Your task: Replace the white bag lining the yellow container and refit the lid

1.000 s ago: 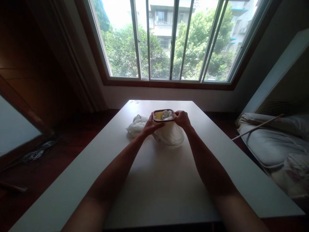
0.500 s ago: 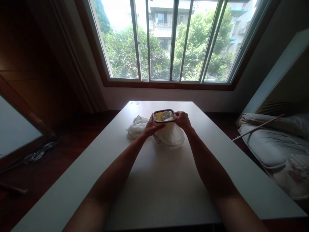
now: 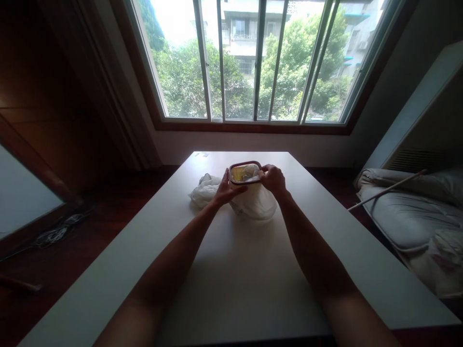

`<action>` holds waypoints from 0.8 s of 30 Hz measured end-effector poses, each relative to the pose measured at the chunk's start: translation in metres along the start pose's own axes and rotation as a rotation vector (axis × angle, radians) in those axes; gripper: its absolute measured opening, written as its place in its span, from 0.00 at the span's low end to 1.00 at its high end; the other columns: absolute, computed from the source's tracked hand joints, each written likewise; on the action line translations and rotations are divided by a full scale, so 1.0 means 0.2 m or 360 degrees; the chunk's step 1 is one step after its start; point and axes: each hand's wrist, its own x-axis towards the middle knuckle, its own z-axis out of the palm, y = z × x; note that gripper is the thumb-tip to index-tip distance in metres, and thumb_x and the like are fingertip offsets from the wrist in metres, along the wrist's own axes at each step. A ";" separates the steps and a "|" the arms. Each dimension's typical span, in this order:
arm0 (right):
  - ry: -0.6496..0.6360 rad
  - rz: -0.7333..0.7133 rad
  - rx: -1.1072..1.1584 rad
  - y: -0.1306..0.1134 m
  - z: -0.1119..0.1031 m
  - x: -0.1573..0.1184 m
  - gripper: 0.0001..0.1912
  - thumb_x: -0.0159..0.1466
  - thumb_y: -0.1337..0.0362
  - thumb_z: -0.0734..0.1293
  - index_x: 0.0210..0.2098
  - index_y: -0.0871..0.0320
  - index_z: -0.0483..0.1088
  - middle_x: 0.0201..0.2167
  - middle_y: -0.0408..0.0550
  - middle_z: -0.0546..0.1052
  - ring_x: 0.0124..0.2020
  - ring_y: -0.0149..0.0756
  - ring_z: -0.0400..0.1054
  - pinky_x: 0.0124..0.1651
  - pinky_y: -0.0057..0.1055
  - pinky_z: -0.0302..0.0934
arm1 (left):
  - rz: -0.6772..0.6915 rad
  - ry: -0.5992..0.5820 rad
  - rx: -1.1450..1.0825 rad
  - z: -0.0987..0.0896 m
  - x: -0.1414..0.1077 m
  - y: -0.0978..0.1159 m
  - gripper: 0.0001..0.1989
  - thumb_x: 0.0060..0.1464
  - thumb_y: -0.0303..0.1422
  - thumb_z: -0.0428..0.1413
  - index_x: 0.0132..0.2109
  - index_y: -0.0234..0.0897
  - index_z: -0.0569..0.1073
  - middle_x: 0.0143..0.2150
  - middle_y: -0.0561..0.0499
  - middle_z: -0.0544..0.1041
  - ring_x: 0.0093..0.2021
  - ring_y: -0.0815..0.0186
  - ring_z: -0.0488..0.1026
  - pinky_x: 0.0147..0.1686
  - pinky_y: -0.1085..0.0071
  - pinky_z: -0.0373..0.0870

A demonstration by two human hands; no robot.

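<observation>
A small rectangular container [image 3: 237, 174] with a dark reddish rim and a yellowish inside is held up over the white table [image 3: 231, 270]. Crumpled whitish plastic [image 3: 251, 171] lies in its right part. My left hand [image 3: 227, 189] grips the container's left side, thumb along the front. At the right rim, my right hand [image 3: 273, 179] has its fingers closed on the container's edge; whether they also pinch the plastic is unclear. Below the container, a translucent white bag [image 3: 257, 205] rests on the table. Another crumpled white bag [image 3: 205, 191] sits left of my left hand.
Small pale pieces [image 3: 201, 154] lie at the table's far left corner. Beyond the table is a wide window [image 3: 240, 126]. A folded mattress [image 3: 401, 217] with a stick [image 3: 388, 189] on it stands at the right. Cables [image 3: 54, 234] lie on the floor at left.
The container has tilted slightly, its left side shifting a little left with my left hand. The plastic inside looks smoother and more spread out.
</observation>
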 end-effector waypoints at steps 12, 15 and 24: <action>0.0068 -0.0052 0.0040 0.01 -0.01 0.01 0.16 0.62 0.62 0.64 0.45 0.62 0.77 0.40 0.55 0.79 0.38 0.39 0.72 0.44 0.32 0.63 | 0.0212 -0.0077 0.0039 0.02 0.00 0.03 0.48 0.44 0.42 0.70 0.66 0.36 0.56 0.59 0.38 0.71 0.60 0.51 0.69 0.59 0.53 0.69; 0.0121 -0.0087 0.0103 0.00 -0.01 0.02 0.17 0.61 0.63 0.64 0.46 0.63 0.77 0.40 0.55 0.79 0.37 0.39 0.71 0.45 0.32 0.63 | 0.0248 -0.0097 0.0022 0.02 0.00 0.05 0.46 0.46 0.41 0.69 0.66 0.36 0.56 0.59 0.37 0.71 0.61 0.50 0.68 0.60 0.54 0.68; 0.0321 -0.0253 0.0376 -0.02 -0.05 0.02 0.19 0.61 0.63 0.62 0.47 0.65 0.76 0.38 0.55 0.79 0.39 0.40 0.72 0.50 0.34 0.64 | 0.0256 -0.0114 0.0008 0.02 0.00 0.06 0.45 0.45 0.42 0.69 0.65 0.36 0.58 0.60 0.38 0.71 0.60 0.49 0.69 0.59 0.53 0.68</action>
